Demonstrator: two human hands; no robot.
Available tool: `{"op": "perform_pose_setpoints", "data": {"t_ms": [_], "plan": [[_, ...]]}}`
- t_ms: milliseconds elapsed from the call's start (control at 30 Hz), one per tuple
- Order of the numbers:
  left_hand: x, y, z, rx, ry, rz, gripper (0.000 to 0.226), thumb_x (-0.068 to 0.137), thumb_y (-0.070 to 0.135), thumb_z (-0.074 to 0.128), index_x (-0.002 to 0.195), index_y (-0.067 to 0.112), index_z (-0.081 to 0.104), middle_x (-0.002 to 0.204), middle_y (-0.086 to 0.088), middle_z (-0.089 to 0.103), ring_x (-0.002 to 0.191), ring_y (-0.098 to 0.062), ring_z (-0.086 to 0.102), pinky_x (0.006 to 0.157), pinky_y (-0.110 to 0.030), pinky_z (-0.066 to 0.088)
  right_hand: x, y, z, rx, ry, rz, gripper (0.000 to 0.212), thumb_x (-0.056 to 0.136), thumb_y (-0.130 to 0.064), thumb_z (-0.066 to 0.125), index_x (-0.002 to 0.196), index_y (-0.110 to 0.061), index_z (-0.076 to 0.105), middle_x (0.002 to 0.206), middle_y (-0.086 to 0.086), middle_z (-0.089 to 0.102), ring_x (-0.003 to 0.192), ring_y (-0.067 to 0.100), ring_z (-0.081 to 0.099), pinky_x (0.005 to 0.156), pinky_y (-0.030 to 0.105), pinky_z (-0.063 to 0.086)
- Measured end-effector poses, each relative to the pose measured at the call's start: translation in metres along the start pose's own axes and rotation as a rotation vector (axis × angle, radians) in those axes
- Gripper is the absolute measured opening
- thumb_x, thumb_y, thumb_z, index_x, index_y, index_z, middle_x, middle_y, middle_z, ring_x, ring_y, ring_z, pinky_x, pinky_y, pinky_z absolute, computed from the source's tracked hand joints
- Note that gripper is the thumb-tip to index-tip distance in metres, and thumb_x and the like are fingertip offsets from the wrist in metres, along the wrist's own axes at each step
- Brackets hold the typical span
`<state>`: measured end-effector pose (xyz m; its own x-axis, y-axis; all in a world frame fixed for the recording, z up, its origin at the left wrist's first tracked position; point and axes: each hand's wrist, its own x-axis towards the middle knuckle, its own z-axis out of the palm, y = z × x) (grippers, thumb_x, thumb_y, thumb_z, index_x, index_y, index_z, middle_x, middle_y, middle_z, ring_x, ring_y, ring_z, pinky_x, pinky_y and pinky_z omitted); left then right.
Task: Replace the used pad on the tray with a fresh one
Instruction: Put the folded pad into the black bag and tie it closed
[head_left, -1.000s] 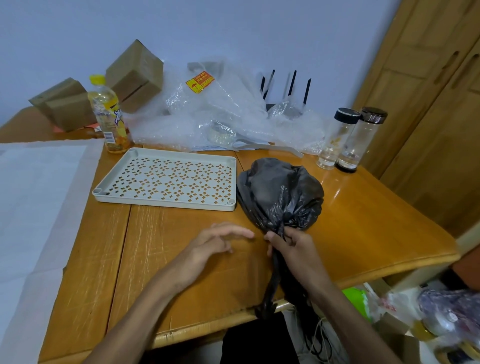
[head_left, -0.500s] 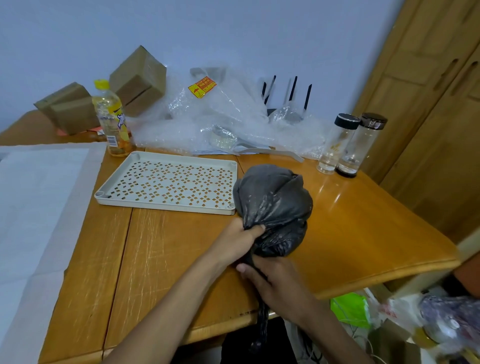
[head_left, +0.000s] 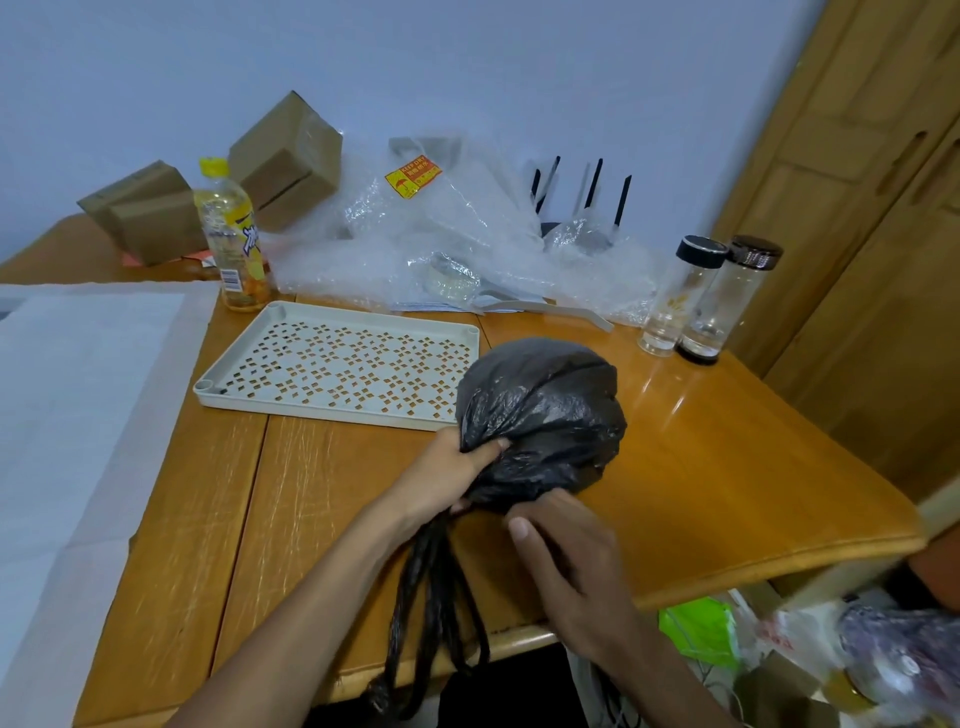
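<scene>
Tray (head_left: 337, 364) lies bare on the counter (head_left: 727, 467), perforations showing, no pad on it. Just beside its near right corner sits a tied black bag (head_left: 540, 415). My left hand (head_left: 441, 478) grips the bag's gathered neck; my right hand (head_left: 566, 561) is curled at the knot, though I cannot tell what it pinches. Risks, in my judgement: the bag's tails (head_left: 431, 613) hang over the counter edge, so a loose knot could spill contents, and lifting could knock the tray. A white sheet (head_left: 78, 415) lies beyond the tray's left side.
</scene>
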<state>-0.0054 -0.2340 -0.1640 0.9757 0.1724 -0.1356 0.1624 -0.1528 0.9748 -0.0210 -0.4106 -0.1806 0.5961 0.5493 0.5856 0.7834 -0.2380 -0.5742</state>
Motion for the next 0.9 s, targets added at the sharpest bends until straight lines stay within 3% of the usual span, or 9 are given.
{"op": "perform_pose_setpoints", "data": {"t_ms": [133, 233, 300, 367, 467, 600, 667, 733, 900], "plan": [[0.0, 0.008, -0.006, 0.203, -0.145, -0.011, 0.012, 0.094, 0.042, 0.059, 0.091, 0.033, 0.066, 0.088, 0.006, 0.072, 0.076, -0.012, 0.065, 0.065, -0.023, 0.045, 0.026, -0.008, -0.008, -0.238, 0.185, -0.145, 0.019, 0.095, -0.014, 0.054, 0.097, -0.004, 0.071, 0.093, 0.005, 0.065, 0.086, 0.021, 0.057, 0.071, 0.035, 0.045], [-0.002, 0.017, -0.004, 0.313, -0.299, 0.009, 0.013, 0.099, 0.039, 0.053, 0.096, 0.031, 0.063, 0.076, 0.01, 0.064, 0.052, 0.004, 0.055, 0.047, -0.014, 0.042, 0.059, -0.008, -0.015, -0.403, 0.136, -0.091, 0.034, 0.098, -0.026, 0.052, 0.126, -0.01, 0.063, 0.127, 0.007, 0.06, 0.122, 0.02, 0.051, 0.102, 0.038, 0.04], [-0.002, 0.02, -0.006, 0.355, -0.334, -0.017, 0.021, 0.099, 0.039, 0.051, 0.118, 0.032, 0.055, 0.072, 0.01, 0.06, 0.043, 0.003, 0.051, 0.042, -0.012, 0.04, 0.081, -0.003, -0.019, -0.538, 0.021, -0.055, 0.046, 0.102, -0.038, 0.042, 0.142, -0.018, 0.05, 0.151, 0.003, 0.043, 0.144, 0.018, 0.03, 0.12, 0.043, 0.02], [-0.001, 0.017, -0.014, 0.404, -0.359, -0.06, 0.026, 0.099, 0.04, 0.051, 0.122, 0.029, 0.054, 0.057, 0.01, 0.054, 0.035, -0.002, 0.042, 0.04, -0.017, 0.033, 0.101, 0.004, -0.021, -0.681, -0.121, -0.039, 0.053, 0.103, -0.049, 0.028, 0.149, -0.024, 0.039, 0.161, -0.001, 0.026, 0.152, 0.016, 0.009, 0.123, 0.047, 0.003], [0.0, 0.012, -0.036, 0.417, -0.371, -0.126, 0.035, 0.097, 0.042, 0.056, 0.11, 0.01, 0.055, 0.046, 0.004, 0.039, 0.035, -0.01, 0.029, 0.04, -0.022, 0.022, 0.116, 0.02, -0.015, -0.799, -0.325, 0.035, 0.058, 0.102, -0.056, 0.016, 0.149, -0.029, 0.038, 0.163, -0.002, 0.022, 0.153, 0.016, 0.004, 0.122, 0.051, -0.005], [-0.006, 0.003, -0.063, 0.393, -0.285, -0.113, 0.033, 0.089, 0.05, 0.064, 0.103, 0.019, 0.064, 0.064, -0.007, 0.062, 0.047, -0.015, 0.048, 0.042, -0.023, 0.037, 0.107, 0.041, 0.003, -0.75, -0.454, 0.197, 0.062, 0.099, -0.059, 0.015, 0.146, -0.028, 0.04, 0.158, -0.001, 0.033, 0.15, 0.017, 0.018, 0.121, 0.052, -0.006], [-0.011, -0.005, -0.068, 0.331, -0.195, -0.06, 0.028, 0.086, 0.05, 0.069, 0.107, 0.031, 0.069, 0.093, 0.002, 0.076, 0.075, -0.015, 0.069, 0.066, -0.029, 0.059, 0.099, 0.045, 0.009, -0.748, -0.41, 0.228, 0.066, 0.096, -0.062, 0.013, 0.146, -0.029, 0.041, 0.156, -0.001, 0.035, 0.148, 0.018, 0.021, 0.121, 0.053, -0.004], [-0.018, -0.012, -0.066, 0.259, -0.099, 0.027, 0.019, 0.088, 0.041, 0.07, 0.106, 0.034, 0.07, 0.103, 0.009, 0.076, 0.094, -0.007, 0.071, 0.087, -0.031, 0.059, 0.097, 0.044, 0.012, -0.746, -0.372, 0.23, 0.068, 0.094, -0.062, 0.012, 0.146, -0.029, 0.041, 0.156, -0.001, 0.036, 0.148, 0.018, 0.023, 0.122, 0.053, 0.0], [-0.029, -0.02, -0.052, 0.153, 0.056, 0.151, 0.018, 0.089, 0.027, 0.071, 0.1, 0.041, 0.068, 0.102, 0.017, 0.073, 0.096, 0.004, 0.068, 0.087, -0.023, 0.055, 0.095, 0.045, 0.016, -0.754, -0.362, 0.22, 0.065, 0.095, -0.06, 0.014, 0.146, -0.029, 0.04, 0.154, -0.001, 0.039, 0.146, 0.018, 0.027, 0.122, 0.052, 0.004]]}}
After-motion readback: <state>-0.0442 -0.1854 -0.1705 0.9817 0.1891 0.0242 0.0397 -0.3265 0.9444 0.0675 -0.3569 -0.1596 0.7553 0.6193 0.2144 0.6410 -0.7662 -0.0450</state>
